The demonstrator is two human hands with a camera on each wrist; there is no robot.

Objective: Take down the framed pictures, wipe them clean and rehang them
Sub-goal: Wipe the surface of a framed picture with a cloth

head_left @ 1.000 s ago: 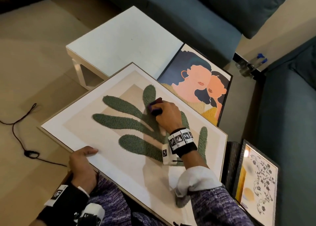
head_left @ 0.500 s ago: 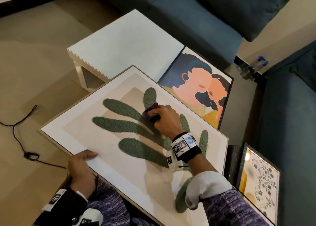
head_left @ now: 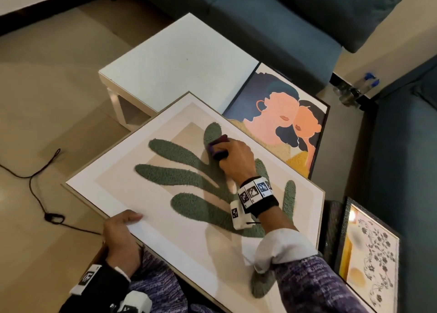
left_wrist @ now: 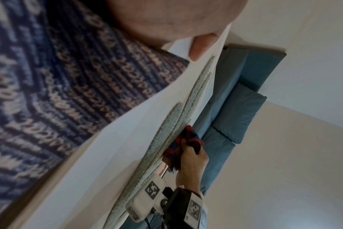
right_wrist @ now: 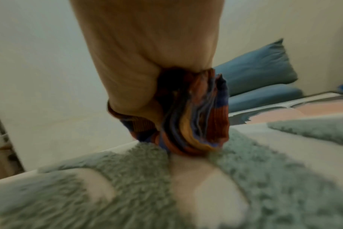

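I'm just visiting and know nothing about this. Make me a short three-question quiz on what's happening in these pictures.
1. True or false: the right hand grips a striped cloth against the leaf picture.
2. What does the left hand hold?
A. the cloth
B. the leaf picture's near edge
C. the black cable
3. Fill in: the picture of two faces leans against the white ____.

Key: 1 true; 2 B; 3 table.
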